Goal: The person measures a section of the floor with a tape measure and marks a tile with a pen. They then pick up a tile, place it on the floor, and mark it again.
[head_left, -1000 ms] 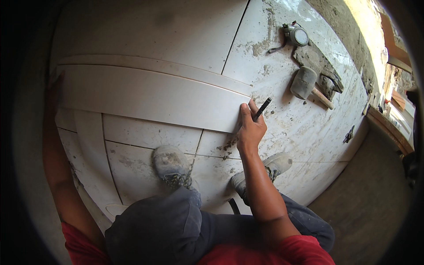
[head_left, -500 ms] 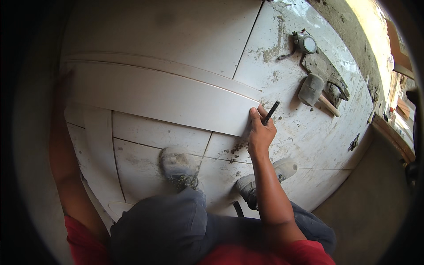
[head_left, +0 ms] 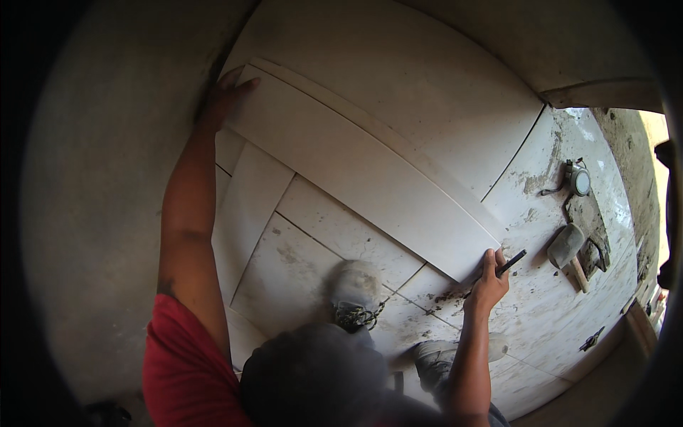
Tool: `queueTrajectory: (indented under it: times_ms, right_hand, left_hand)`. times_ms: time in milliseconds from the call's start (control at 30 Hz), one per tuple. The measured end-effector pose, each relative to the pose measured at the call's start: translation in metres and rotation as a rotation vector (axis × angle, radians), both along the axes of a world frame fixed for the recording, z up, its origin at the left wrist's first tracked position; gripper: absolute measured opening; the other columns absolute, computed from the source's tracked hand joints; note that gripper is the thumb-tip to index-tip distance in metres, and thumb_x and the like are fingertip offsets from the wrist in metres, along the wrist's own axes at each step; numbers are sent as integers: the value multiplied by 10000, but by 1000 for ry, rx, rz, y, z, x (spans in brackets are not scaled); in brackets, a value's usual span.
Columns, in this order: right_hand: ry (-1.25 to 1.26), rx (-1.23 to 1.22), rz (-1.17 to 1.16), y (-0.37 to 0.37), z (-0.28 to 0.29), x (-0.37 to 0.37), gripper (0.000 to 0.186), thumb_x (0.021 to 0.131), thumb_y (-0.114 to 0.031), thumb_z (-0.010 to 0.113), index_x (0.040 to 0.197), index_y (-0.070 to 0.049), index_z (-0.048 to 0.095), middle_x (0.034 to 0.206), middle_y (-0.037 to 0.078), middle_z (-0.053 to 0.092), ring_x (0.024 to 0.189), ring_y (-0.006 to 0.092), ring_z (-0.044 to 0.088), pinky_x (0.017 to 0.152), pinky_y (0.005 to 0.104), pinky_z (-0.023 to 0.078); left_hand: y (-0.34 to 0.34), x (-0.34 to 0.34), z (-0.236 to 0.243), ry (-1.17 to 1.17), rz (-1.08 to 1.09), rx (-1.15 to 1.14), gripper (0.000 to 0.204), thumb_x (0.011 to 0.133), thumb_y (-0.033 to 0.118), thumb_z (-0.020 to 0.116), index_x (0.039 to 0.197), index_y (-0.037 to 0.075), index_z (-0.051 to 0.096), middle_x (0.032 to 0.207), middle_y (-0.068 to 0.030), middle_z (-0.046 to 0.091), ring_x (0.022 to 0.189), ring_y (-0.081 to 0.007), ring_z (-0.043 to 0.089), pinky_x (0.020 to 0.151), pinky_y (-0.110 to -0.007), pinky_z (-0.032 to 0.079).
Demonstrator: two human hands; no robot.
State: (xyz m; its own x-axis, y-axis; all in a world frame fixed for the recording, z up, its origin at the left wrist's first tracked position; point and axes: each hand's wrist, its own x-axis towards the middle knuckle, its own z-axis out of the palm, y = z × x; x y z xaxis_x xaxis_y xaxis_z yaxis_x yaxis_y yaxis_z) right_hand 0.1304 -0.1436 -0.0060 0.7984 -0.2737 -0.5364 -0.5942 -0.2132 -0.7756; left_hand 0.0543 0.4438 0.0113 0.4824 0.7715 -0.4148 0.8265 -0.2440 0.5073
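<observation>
A long white tile strip (head_left: 356, 171) slants across the floor in front of me, over a second pale strip (head_left: 434, 171) whose edge shows along its far side. My left hand (head_left: 229, 96) grips its far left end, the thumb on top and the other fingers round the edge, close to the wall. At the near right end my right hand (head_left: 486, 286) pinches the corner, thumb on the upper face. A black marker (head_left: 511, 263) sticks out between the fingers of that same hand.
Right of the strip lie a tape measure (head_left: 580, 181), a rubber mallet (head_left: 566, 245) and a dirty flat metal tool (head_left: 590, 213). My shoes (head_left: 356, 285) stand on the dusty tiled floor (head_left: 277, 263). A grey wall (head_left: 107, 213) rises close on the left.
My view has turned left, so the floor things sit farther right and lower. The left hand, dim and blurred before, now shows plainly on the strip's end. Both hands stay at the strip.
</observation>
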Motion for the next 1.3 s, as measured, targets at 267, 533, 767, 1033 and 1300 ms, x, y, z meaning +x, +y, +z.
queueTrajectory:
  times_ms: [267, 533, 767, 1033, 1300]
  right_hand:
    - [17, 32, -28, -1, -2, -1, 450, 955, -157, 716, 1302, 100, 591, 1098, 112, 689, 961, 141, 634, 869, 265, 497]
    - [14, 7, -13, -1, -2, 0, 465, 948, -174, 728, 1299, 100, 595, 1083, 108, 689, 941, 136, 627, 856, 265, 493]
    - [34, -23, 0, -3, -1, 1, 485, 940, -193, 740, 1299, 98, 596, 1072, 104, 683, 939, 135, 619, 845, 264, 487]
    - [96, -78, 58, -9, 2, 5, 508, 918, -222, 767, 1294, 80, 608, 991, 71, 670, 853, 119, 600, 773, 255, 476]
    - [131, -97, 75, -11, 3, 8, 497, 909, -211, 774, 1291, 66, 617, 943, 67, 672, 775, 95, 583, 718, 259, 479]
  left_hand:
    - [7, -4, -11, -42, -58, 73, 884, 792, 532, 786, 1510, 137, 453, 1486, -144, 501, 1347, -265, 484, 1112, -386, 377]
    - [1, -6, -10, -84, -56, 53, 859, 811, 530, 775, 1503, 138, 449, 1503, -159, 473, 1374, -273, 455, 1120, -395, 370]
    - [-2, 0, -7, -20, -95, 84, 944, 790, 578, 775, 1520, 102, 411, 1510, -202, 448, 1373, -292, 453, 1118, -402, 372]
    - [7, 1, -12, -44, 20, 75, 991, 692, 541, 876, 1399, -12, 455, 1300, -198, 595, 1173, -270, 593, 988, -387, 479]
    - [18, -1, -19, 217, -200, 349, 1012, 767, 626, 774, 1460, -25, 428, 1348, -216, 579, 1196, -289, 590, 1017, -400, 462]
